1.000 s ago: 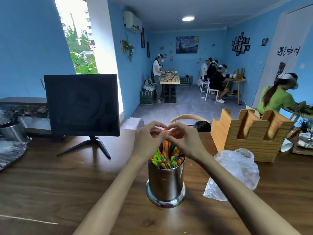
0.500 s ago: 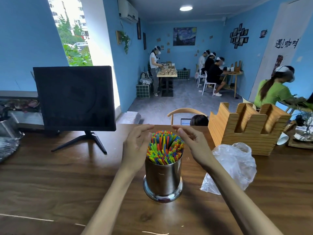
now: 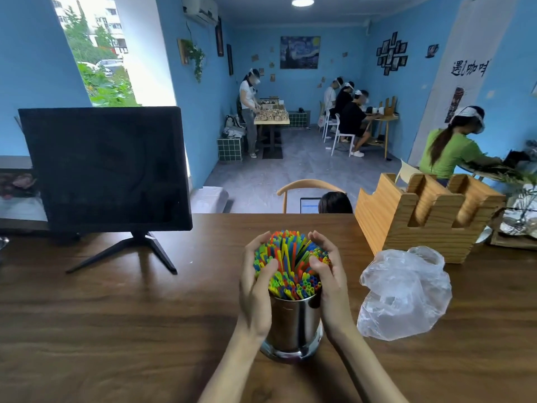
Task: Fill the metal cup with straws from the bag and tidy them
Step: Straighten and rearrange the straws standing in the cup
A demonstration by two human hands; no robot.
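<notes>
A shiny metal cup (image 3: pixel 293 324) stands on the wooden table (image 3: pixel 116 330), packed with colourful straws (image 3: pixel 290 263) that fan out above its rim. My left hand (image 3: pixel 257 283) cups the bundle from the left, its fingers curved round the far side and its thumb pressed onto the straw tips. From the right, my right hand (image 3: pixel 328 280) does the same, thumb on the tips. Together the two hands enclose the bundle. Just right of the cup a clear plastic bag (image 3: pixel 404 295) lies crumpled; no straws show inside it.
A black monitor (image 3: pixel 104 170) on a stand sits at the back left of the table. A wooden slotted holder (image 3: pixel 427 216) stands behind the bag. Beyond the table's far edge are a chair and a seated person's head. Other people work at tables further back.
My hands went from pinching above the straws, to spread apart beside them, to cupped round the bundle. The view has tilted down slightly.
</notes>
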